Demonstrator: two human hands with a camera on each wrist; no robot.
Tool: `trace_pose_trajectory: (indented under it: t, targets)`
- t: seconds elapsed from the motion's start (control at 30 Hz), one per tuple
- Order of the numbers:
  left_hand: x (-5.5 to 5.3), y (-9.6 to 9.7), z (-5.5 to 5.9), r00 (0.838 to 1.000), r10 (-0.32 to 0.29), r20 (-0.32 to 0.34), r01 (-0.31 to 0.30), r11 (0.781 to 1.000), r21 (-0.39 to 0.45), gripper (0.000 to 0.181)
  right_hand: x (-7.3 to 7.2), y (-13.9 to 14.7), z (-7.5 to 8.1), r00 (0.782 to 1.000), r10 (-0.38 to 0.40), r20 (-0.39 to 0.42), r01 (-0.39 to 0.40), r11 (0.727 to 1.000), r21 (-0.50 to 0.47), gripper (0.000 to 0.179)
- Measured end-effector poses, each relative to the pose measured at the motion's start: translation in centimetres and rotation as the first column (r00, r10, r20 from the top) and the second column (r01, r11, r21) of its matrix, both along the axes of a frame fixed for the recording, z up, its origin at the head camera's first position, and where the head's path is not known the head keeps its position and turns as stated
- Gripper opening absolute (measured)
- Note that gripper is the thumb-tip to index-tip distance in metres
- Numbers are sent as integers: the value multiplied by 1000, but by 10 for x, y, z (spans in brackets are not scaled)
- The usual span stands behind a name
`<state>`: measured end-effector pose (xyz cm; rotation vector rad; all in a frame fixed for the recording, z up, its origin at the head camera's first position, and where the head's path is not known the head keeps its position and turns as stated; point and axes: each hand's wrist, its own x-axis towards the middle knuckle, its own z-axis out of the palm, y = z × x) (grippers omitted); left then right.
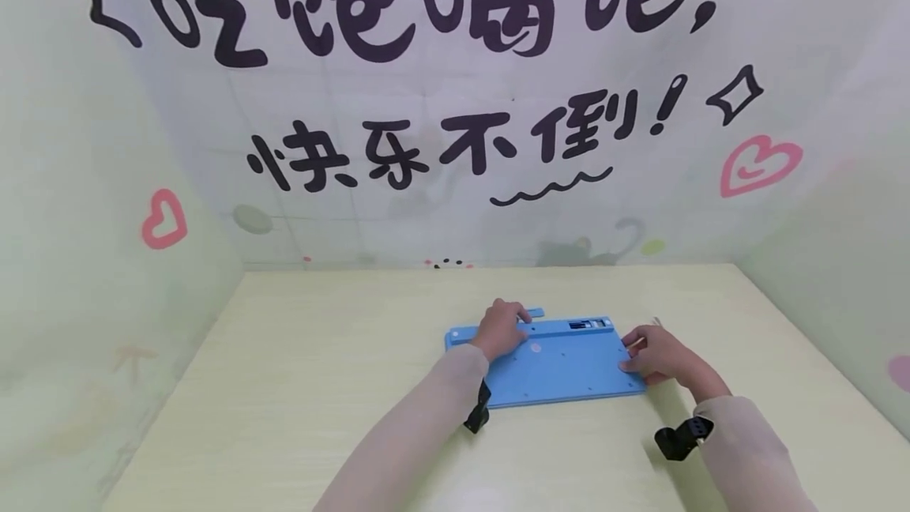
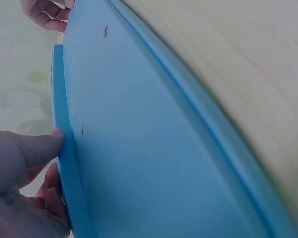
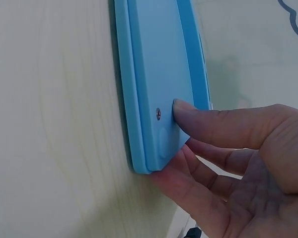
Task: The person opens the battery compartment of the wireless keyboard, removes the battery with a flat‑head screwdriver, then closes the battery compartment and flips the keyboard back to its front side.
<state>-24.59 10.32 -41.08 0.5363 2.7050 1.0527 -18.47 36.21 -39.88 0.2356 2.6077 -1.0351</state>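
A blue keyboard (image 1: 562,366) lies face down on the table, small screws dotting its underside. Along its far edge runs a raised ridge with an uncovered battery compartment (image 1: 590,324) near the right end; its contents are too small to make out. My left hand (image 1: 500,330) grips that ridge left of the middle, thumb (image 2: 42,148) on the near side and fingers behind. My right hand (image 1: 657,354) pinches the right edge, its thumb (image 3: 203,121) on the underside near a screw and the other fingers beneath. A small blue piece (image 1: 536,312) shows just beyond the left fingertips.
A thin pale object (image 1: 657,321), partly hidden, shows behind the right hand. The light wooden table (image 1: 298,385) stretches around the keyboard. A printed cloth wall (image 1: 398,220) with lettering rises at the back, with side walls left and right.
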Motion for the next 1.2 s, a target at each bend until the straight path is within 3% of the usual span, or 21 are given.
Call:
trace_pose_trajectory:
  t: [0.13, 0.37, 0.5, 0.9, 1.2]
  targets:
    - [0, 5, -3, 1000, 21, 1, -21, 1000, -7, 19, 1, 5, 2, 1000, 10, 6, -10, 1000, -2, 48]
    - [-4, 8, -7, 998, 61, 26, -62, 998, 21, 16, -2, 12, 8, 1000, 22, 8, -20, 992, -125, 50]
    - [-2, 8, -4, 997, 75, 33, -76, 997, 23, 16, -3, 15, 14, 999, 37, 7, -35, 989, -147, 50]
    - [4, 5, 5, 989, 116, 91, -123, 990, 69, 14, -7, 30, 32, 997, 70, -21, -72, 994, -80, 57]
    - [4, 4, 6, 987, 127, 95, -135, 988, 75, 14, -10, 52, 39, 999, 44, 7, -43, 995, -96, 61]
